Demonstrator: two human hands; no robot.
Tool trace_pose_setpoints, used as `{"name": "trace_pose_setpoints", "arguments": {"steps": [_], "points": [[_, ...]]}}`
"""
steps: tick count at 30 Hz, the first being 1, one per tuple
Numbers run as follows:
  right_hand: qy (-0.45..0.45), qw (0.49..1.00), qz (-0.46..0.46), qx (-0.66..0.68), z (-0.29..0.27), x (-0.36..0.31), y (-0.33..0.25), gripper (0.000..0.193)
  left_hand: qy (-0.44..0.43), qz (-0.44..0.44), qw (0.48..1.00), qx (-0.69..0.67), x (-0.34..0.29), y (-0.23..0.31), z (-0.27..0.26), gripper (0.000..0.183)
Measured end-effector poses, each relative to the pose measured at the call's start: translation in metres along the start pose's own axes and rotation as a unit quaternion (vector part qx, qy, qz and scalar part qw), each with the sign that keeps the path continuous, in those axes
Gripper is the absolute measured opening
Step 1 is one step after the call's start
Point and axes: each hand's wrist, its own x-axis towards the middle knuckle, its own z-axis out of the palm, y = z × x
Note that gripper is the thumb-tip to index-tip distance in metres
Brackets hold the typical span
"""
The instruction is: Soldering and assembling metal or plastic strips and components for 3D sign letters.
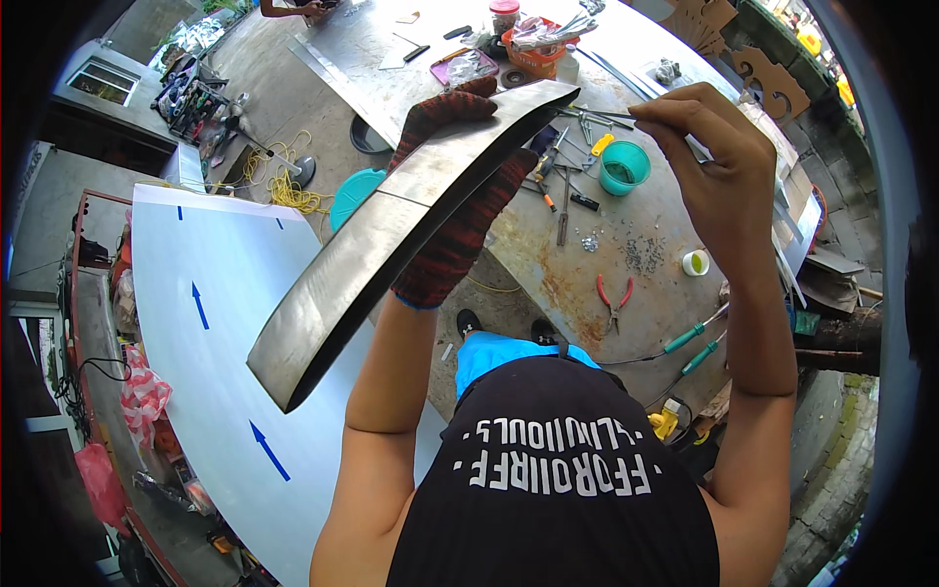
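My left hand, in a red and black knit glove, is wrapped round a long, hollow piece of bent sheet metal. The metal tilts from lower left to upper right, and a thin seam line crosses its face. My bare right hand pinches a thin, dark rod-like tool between thumb and fingers. The rod points left toward the metal's upper right end. Whether its tip touches the metal, I cannot tell. Below the right hand, a teal cup and a small white cup with yellow-green contents stand on the worktable.
On the stained metal worktable lie red-handled pliers, screwdrivers and small loose parts. An orange basket stands farther back. To my left is a large white sheet with blue arrows. A yellow cable coils on the floor.
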Motion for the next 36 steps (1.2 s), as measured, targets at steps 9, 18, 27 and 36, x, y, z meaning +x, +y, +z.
{"name": "trace_pose_setpoints", "arguments": {"steps": [9, 18, 27, 36], "points": [[-0.009, 1.0, 0.012, 0.019, -0.006, 0.006, -0.003, 0.01, -0.017, 0.014, 0.998, -0.065, 0.002, 0.007, -0.004, 0.053], [0.009, 0.999, 0.036, 0.034, 0.005, 0.007, -0.009, 0.013, -0.02, -0.014, 0.995, -0.099, 0.003, 0.014, -0.003, 0.053], [0.012, 0.994, 0.082, 0.064, 0.011, 0.006, -0.015, 0.014, -0.002, 0.042, 0.999, -0.025, 0.005, 0.011, -0.006, 0.05], [0.036, 0.988, 0.124, 0.083, 0.015, 0.0, -0.015, 0.013, 0.014, 0.041, 0.999, -0.02, 0.005, 0.007, -0.005, 0.05]]}}
